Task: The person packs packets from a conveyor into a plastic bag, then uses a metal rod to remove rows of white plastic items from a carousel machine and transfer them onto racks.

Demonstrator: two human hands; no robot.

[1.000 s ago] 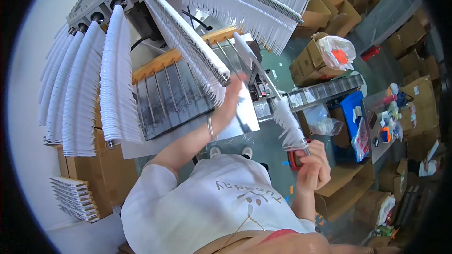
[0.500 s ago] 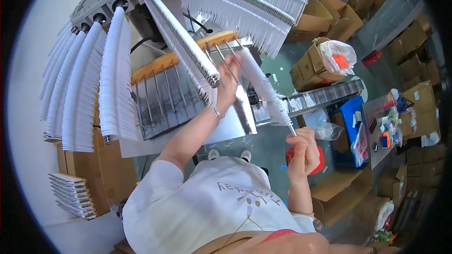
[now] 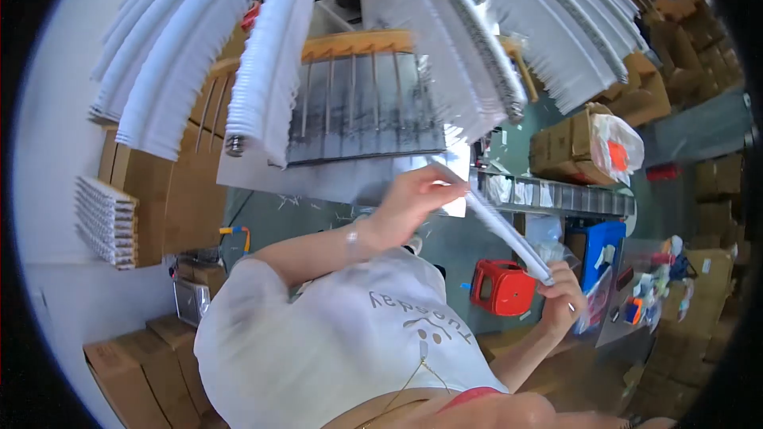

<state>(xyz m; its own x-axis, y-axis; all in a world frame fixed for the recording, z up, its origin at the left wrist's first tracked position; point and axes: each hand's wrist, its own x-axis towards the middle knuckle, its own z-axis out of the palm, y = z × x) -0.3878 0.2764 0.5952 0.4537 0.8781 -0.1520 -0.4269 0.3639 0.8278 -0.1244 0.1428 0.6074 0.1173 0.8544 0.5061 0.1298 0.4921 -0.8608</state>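
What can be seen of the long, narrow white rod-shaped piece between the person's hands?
The long, narrow white rod-shaped piece looks straight and slim, with a pale, soft-looking covering; blur hides its texture and any core. It slants in the view from beside the left hand down to the right hand, whose fingers grip its lower end. The left fingertips meet at its upper part, though how firmly cannot be told. The red plastic stool shows below it.

one white t-shirt (image 3: 318, 334), short-sleeved, loose; inverted chest lettering (image 3: 421, 314) reading "tuesday", beside two dark oval marks (image 3: 429, 335) and a curved line. one thin gold-coloured necklace (image 3: 404, 391). one pinkish-red edge (image 3: 473, 396) at the neckline. one pale wristband (image 3: 352, 245), left wrist, blurred. one ring (image 3: 571, 307), right hand (image 3: 563, 295). pale footwear (image 3: 414, 245), partly hidden.
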